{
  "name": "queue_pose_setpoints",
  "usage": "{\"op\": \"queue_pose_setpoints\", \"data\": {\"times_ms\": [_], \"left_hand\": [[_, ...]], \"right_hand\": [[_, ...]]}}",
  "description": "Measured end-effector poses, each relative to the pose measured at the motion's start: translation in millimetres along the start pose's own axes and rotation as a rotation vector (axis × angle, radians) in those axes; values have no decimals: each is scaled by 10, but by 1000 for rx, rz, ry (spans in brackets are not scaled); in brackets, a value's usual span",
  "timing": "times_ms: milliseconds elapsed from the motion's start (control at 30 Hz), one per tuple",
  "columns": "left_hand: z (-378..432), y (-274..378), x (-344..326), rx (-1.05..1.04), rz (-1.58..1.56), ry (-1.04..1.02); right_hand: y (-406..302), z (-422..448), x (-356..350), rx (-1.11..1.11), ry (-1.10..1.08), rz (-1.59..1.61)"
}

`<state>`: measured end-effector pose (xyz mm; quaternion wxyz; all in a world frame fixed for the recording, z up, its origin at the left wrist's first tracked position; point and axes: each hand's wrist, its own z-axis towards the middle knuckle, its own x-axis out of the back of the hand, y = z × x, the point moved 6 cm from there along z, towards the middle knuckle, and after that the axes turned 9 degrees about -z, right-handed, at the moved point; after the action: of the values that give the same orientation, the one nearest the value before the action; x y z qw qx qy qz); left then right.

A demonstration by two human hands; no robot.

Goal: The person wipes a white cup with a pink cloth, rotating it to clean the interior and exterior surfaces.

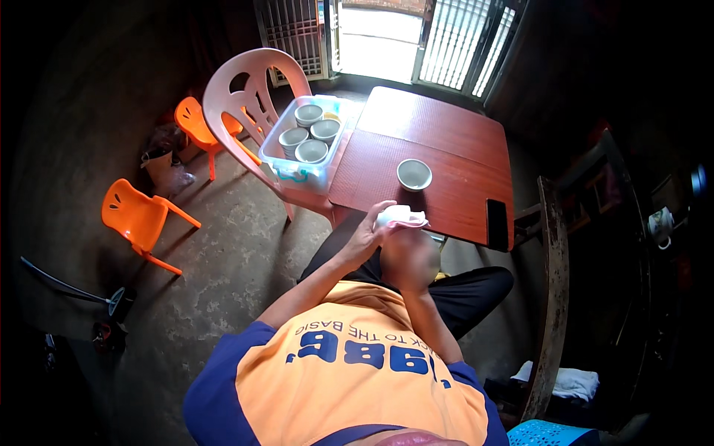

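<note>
My left hand (365, 237) grips what looks like a small white bowl (388, 216), tipped on its side above my lap. A pale pink and white cloth (410, 221) lies against the bowl, and the two are hard to tell apart. Just below the cloth is my right hand (411, 262), close to it or touching it; a blur hides its fingers. Beyond my hands, a single round bowl (414, 175) stands upright on the reddish-brown table (463, 178). To its left, a clear plastic bin (304, 174) holds several stacked bowls (312, 151).
The bin rests on a pink plastic armchair (220, 106) against the table. A black phone-like slab (496, 224) lies at the table's right corner. Two small orange chairs (134, 220) stand on the left floor. A worn wooden frame (552, 301) rises at my right, near a white cloth (574, 383).
</note>
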<state>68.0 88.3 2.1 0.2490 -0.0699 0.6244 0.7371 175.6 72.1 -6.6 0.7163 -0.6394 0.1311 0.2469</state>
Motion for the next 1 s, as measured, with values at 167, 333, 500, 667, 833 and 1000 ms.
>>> {"op": "queue_pose_setpoints", "data": {"times_ms": [167, 333, 500, 667, 833, 1000], "left_hand": [[-10, -22, -11, 243, -254, 69], [-60, -131, 30, 431, -345, 13], [-16, 227, -91, -31, 242, -315], [-6, -43, 43, 363, -359, -43], [-73, -94, -51, 452, -419, -117], [-59, 54, -110, 446, -484, -229]], "right_hand": [[-214, -38, 77, 118, 24, -271], [-89, -181, 79, 120, 45, -353], [-168, -56, 165, -120, -38, 116], [-229, -130, 123, 47, -2, -27], [-207, -218, 53, 68, 6, -375], [-451, -290, -123, 375, -255, -1132]]}}
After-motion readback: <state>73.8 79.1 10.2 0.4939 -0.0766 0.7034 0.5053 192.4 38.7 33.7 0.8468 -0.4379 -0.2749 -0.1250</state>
